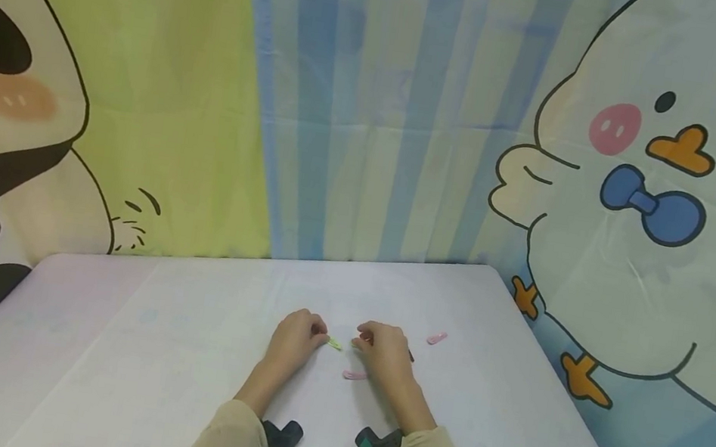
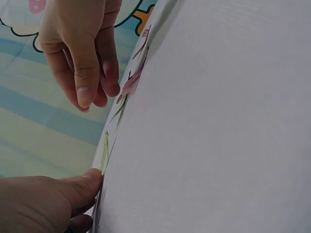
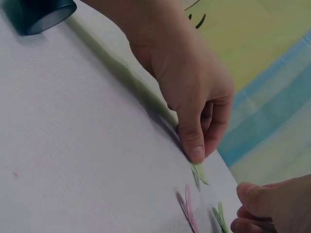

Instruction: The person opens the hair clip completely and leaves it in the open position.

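Close over the white table, my left hand [image 1: 297, 337] pinches one end of a yellow-green hair clip [image 1: 335, 343] between thumb and forefinger. The clip's free end points toward the right hand. Across from it, my right hand [image 1: 384, 348] hovers with fingers loosely bent and nothing visible between them. Just beside its fingertips lies a green hair clip [image 3: 221, 218], partly covered by the hand in the head view. A pink hair clip [image 1: 354, 376] rests nearer me, below the right hand.
Another pink clip [image 1: 436, 338] lies farther right on the white table [image 1: 139, 361]. A dark reddish piece [image 1: 411, 355] peeks out past the right hand. Black wrist devices [image 1: 283, 437] sit at both cuffs. Behind the table's far edge hangs a printed curtain [image 1: 375, 104].
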Demonstrator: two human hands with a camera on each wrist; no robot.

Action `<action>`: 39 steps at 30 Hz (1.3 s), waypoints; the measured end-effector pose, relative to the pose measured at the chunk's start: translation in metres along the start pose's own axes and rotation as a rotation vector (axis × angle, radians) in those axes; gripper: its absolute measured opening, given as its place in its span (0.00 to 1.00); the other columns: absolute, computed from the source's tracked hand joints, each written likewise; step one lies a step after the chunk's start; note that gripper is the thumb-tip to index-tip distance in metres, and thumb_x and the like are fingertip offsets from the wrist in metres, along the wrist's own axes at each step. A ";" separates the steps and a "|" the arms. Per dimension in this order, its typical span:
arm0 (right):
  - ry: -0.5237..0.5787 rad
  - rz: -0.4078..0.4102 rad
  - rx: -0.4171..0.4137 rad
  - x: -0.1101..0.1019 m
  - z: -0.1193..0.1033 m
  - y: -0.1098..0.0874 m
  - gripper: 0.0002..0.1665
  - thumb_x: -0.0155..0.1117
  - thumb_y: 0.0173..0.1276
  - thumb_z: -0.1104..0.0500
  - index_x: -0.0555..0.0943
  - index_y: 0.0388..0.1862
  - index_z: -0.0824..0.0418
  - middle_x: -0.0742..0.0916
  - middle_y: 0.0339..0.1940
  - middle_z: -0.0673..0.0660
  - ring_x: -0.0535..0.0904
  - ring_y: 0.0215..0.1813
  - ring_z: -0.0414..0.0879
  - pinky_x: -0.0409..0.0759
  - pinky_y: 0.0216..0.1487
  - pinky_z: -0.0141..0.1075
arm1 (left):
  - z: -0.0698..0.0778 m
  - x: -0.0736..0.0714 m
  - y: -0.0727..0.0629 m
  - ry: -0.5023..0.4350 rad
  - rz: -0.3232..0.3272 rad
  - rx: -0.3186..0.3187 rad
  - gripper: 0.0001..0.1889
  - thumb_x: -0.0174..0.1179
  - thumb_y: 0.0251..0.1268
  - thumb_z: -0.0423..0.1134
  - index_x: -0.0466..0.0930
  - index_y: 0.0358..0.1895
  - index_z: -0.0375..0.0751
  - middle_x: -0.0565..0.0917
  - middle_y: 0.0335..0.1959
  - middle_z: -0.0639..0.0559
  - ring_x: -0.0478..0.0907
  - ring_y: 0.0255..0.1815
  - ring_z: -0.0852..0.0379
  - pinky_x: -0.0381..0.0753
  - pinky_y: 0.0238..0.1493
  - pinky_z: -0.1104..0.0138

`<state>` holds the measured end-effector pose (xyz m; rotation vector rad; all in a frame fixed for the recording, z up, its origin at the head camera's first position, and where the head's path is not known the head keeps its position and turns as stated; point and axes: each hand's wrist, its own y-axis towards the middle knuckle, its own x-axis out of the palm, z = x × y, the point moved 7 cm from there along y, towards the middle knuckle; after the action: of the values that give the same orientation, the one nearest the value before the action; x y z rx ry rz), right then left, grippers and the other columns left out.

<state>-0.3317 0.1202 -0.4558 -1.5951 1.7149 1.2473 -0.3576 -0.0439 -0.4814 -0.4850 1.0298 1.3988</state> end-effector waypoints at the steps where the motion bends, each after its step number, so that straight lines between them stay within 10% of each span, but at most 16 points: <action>1: 0.001 0.002 0.002 0.001 0.000 0.000 0.11 0.71 0.57 0.56 0.86 0.39 0.56 0.88 0.31 0.50 0.79 0.30 0.39 0.77 0.32 0.32 | -0.001 0.000 0.000 -0.005 0.002 -0.002 0.04 0.69 0.53 0.40 0.84 0.30 0.46 0.77 0.25 0.57 0.68 0.27 0.62 0.69 0.33 0.67; 16: 0.066 0.031 -0.035 0.007 -0.002 -0.007 0.08 0.71 0.57 0.57 0.87 0.35 0.57 0.90 0.32 0.51 0.84 0.35 0.43 0.79 0.36 0.35 | -0.001 -0.001 -0.002 -0.120 -0.034 -0.067 0.05 0.67 0.55 0.39 0.82 0.25 0.48 0.82 0.23 0.58 0.72 0.24 0.62 0.72 0.31 0.67; 39: 0.334 -0.057 0.147 -0.006 0.013 -0.007 0.04 0.68 0.61 0.57 0.87 0.36 0.52 0.89 0.34 0.48 0.81 0.36 0.37 0.80 0.40 0.34 | 0.016 -0.011 -0.006 -0.357 -0.024 -0.153 0.03 0.66 0.58 0.41 0.83 0.29 0.49 0.84 0.25 0.57 0.76 0.26 0.63 0.74 0.31 0.67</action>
<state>-0.3263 0.1349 -0.4587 -1.8259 1.8940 0.8405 -0.3455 -0.0383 -0.4657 -0.3403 0.6297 1.4845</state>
